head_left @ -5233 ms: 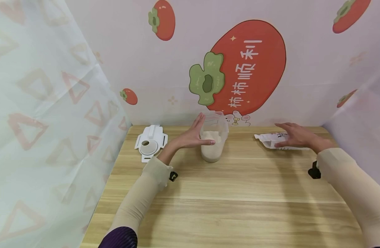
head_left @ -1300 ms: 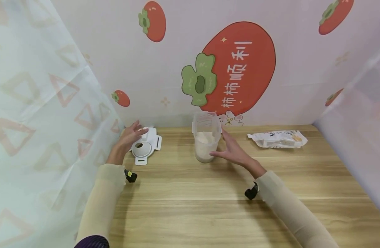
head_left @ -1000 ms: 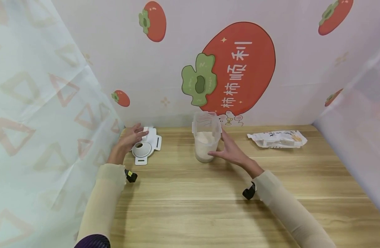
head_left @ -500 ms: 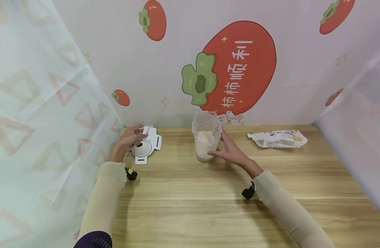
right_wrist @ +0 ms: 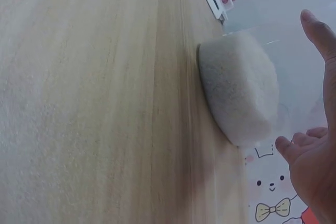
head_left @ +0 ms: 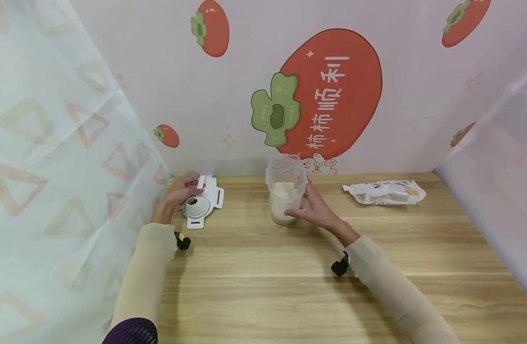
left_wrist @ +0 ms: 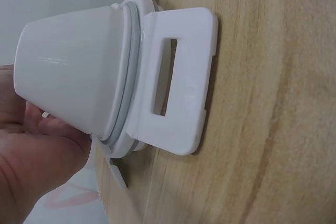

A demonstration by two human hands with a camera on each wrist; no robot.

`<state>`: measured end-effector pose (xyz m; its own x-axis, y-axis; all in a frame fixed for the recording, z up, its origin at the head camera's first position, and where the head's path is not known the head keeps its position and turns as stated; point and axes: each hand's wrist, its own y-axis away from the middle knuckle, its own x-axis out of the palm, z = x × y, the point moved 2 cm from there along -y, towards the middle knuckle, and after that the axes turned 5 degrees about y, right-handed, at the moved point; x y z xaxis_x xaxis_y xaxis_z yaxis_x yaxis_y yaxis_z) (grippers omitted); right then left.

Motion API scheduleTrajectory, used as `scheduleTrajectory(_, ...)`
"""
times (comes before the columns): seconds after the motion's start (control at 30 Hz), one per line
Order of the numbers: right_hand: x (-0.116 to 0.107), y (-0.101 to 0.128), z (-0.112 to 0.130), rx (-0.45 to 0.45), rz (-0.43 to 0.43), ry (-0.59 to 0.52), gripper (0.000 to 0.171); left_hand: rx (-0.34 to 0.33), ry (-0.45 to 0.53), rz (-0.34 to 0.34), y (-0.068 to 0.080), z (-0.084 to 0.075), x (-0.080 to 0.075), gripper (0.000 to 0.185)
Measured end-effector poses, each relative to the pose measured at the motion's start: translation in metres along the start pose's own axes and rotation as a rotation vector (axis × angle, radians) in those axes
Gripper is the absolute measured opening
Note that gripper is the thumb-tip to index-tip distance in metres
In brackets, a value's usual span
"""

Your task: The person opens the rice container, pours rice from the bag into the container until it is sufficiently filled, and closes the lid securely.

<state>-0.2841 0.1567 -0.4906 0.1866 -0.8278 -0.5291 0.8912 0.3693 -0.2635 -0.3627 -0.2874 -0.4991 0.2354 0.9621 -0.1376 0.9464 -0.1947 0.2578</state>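
Observation:
In the head view my left hand (head_left: 180,192) is at the left, at a white plastic lid (head_left: 216,195) with slotted side flaps and a round, cup-like spout. Its fingers grip the raised bar of the lid, partly hidden. From the left wrist view the spout (left_wrist: 73,66) stands large before the hand, and one slotted flap (left_wrist: 186,77) lies close to the wood. My right hand (head_left: 317,206) reaches round the right side of a clear plastic container (head_left: 285,210), part filled with pale rice-like grains (right_wrist: 241,87). Thumb and fingers are spread wide; whether they touch its wall I cannot tell.
A white printed plastic packet (head_left: 386,193) lies flat at the right rear of the wooden table (head_left: 289,286). Behind stands a wall sheet (head_left: 229,95) with persimmon prints. Patterned side sheets border the table left and right.
My left hand has gone from the container to the lid, then lowered onto its raised bar. My right hand has left the packet for the container; its thumb has shifted slightly left across it.

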Motion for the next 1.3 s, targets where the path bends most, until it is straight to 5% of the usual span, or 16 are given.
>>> scheduleTrajectory(1.3,0.005,-0.001,-0.005,0.042,-0.002,-0.057,0.132,0.042,-0.014,-0.147,-0.001,0.013,0.002,0.079)
